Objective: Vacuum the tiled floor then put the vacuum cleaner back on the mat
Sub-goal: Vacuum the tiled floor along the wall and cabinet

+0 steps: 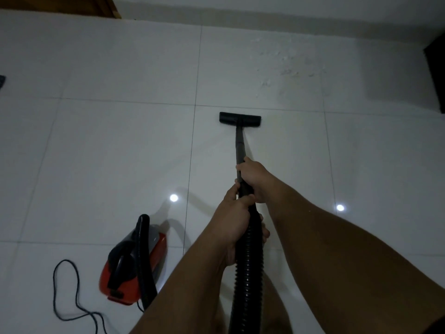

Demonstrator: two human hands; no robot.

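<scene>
Gripping the vacuum wand, right hand ahead and left hand behind at the hose, fingers wrapped tight; floor head rests on white tiles, red canister left.

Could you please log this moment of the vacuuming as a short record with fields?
left hand: grips the ribbed hose where it meets the wand
right hand: grips the wand further down
floor head: flat on the white tiled floor
debris: pale scatter beyond the head, not yet reached
vacuum body: red and black, on the tiles to the person's left
cord: looped loosely beside it
</scene>
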